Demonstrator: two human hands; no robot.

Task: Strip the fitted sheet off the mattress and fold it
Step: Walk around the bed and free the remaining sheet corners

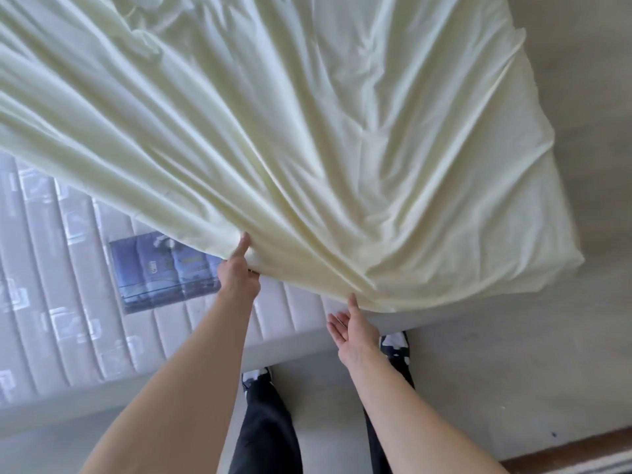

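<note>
Covering most of the mattress (51, 302), fitted sheet (307, 114): pale yellow-cream, thin, soft, heavily creased. Long folds fanning out from the near edge, where both hands meet the cloth, and spreading toward the far left and far end. Still wrapped over the near right corner and down the right side; lifted clear of the near left part, hem raised above the bare quilted top. Bunched and rumpled at the far left.

Left hand (239, 271) gripping the sheet's free hem, thumb on top, fingers curled under the fabric, gathered pleats running out from the grasp. Right hand (352, 328) with fingers loose and spread, palm turned up to the left, only the thumb tip touching the underside of the hem; nothing clasped in it.

Exposed mattress white and grey, stitched in parallel channels, with a blue printed label (164, 271) lying flat on it, partly under the lifted hem. Below, dark trouser legs (266, 422) and black-and-white shoes (396, 343) standing on a pale floor (513, 371) just beside the bed's near edge
</note>
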